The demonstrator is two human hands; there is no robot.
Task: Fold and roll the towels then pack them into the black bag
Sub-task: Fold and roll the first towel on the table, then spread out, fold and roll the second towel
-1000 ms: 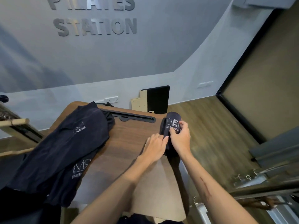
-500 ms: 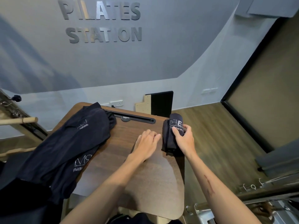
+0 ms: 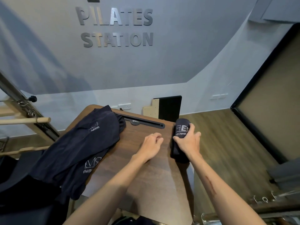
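Towel roll: dark rolled towel [image 3: 180,138] lies at right edge of the wooden table [image 3: 146,179], long axis running away from the camera, far end showing white printed lettering.
Right hand: right hand [image 3: 188,142] grips the roll from above, fingers curled over its far half, thumb on the left side. Near end of the roll sticks out below the wrist.
Left hand: left hand [image 3: 151,144] rests on bare tabletop just left of the roll, not touching it. Fingers loosely curled, holding nothing.
Unfolded towels: pile of dark towels [image 3: 78,153] draped over the table's left side, hanging off the near-left edge. White logo print visible in two spots. Well apart from both hands.
Black bag: can't tell. Dark shapes at lower left and at bottom edge, too cut off to identify.
Table: dark slot strip [image 3: 142,122] runs along the far edge, between the pile and the roll.
Background: grey wall with raised lettering "PILATES STATION" [image 3: 116,28]. White wall socket [image 3: 124,106] behind the table. Black-and-tan board [image 3: 168,108] leaning on the wall. Wood floor on right.
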